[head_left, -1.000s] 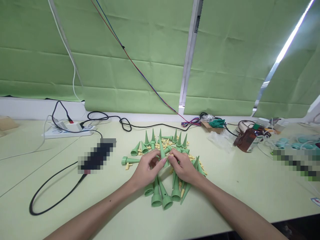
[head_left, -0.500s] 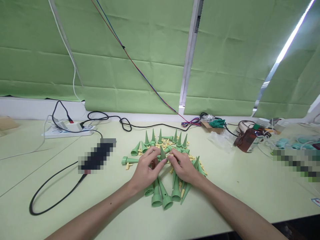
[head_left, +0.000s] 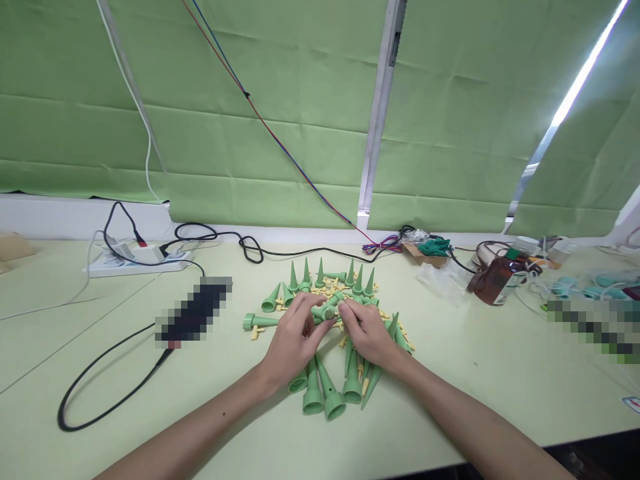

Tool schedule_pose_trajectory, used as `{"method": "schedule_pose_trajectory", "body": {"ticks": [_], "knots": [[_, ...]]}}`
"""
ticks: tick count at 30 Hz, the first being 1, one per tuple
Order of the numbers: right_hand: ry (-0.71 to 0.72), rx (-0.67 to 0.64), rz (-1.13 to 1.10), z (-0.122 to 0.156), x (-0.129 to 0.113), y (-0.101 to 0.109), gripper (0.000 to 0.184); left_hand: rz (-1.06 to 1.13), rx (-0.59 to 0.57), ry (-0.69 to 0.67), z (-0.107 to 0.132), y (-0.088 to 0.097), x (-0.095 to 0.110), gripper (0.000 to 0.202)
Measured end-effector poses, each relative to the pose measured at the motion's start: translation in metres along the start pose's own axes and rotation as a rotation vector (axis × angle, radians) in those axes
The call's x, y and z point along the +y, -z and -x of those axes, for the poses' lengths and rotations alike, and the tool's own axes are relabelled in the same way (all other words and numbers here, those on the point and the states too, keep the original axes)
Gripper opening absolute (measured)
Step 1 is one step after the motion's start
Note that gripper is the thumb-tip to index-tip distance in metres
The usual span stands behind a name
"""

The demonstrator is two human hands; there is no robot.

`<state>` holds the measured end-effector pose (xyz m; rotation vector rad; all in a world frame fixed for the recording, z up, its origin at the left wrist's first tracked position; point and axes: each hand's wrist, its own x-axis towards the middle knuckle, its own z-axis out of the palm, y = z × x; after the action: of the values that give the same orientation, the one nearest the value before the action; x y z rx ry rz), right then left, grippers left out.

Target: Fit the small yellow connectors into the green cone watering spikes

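Between the thumb and fingers of my left hand [head_left: 296, 332] is a green plastic watering spike [head_left: 329, 313], its narrow end foreshortened toward me. My right hand [head_left: 367, 331] is closed in a pinch against the spike's right side; a bit of yellow shows by its fingertips, but what they hold is mostly hidden. Around both hands lie more green spikes [head_left: 313, 393], some standing upright at the back, others on their sides in front. Small yellow T-shaped valves [head_left: 257, 332] are scattered among them, many behind my hands.
A black device with a cable [head_left: 197, 312], partly blurred out, lies to the left, near a white power strip [head_left: 140, 261]. At the right are a brown bottle [head_left: 500, 277], a clear plastic bag [head_left: 443, 283] and a small cardboard box [head_left: 425, 255]. Black cable runs along the back.
The spike in my left hand has tilted, its point swinging from upward to facing me. My right fingers have shifted slightly against it; the other spikes and valves stay put.
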<state>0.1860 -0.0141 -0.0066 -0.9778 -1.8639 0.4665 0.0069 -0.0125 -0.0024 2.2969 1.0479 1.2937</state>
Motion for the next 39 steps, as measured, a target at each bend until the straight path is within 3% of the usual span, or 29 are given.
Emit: {"method": "schedule_pose_trajectory", "body": {"ticks": [6, 9, 17, 39], "knots": [[-0.016, 0.047, -0.019, 0.0, -0.001, 0.001, 0.036, 0.034, -0.019, 0.155, -0.005, 0.001, 0.001, 0.014], [-0.019, 0.06, -0.014, 0.0, 0.0, 0.001, 0.036, 0.076, -0.06, 0.189, -0.006, 0.0, 0.0, 0.028], [0.009, -0.002, -0.028, -0.001, -0.002, 0.002, 0.033, 0.435, -0.172, 0.464, -0.009, -0.001, -0.002, 0.053], [0.001, -0.067, -0.032, 0.001, 0.002, 0.002, 0.03, 0.517, -0.195, 0.427, -0.011, 0.004, 0.003, 0.036]]}}
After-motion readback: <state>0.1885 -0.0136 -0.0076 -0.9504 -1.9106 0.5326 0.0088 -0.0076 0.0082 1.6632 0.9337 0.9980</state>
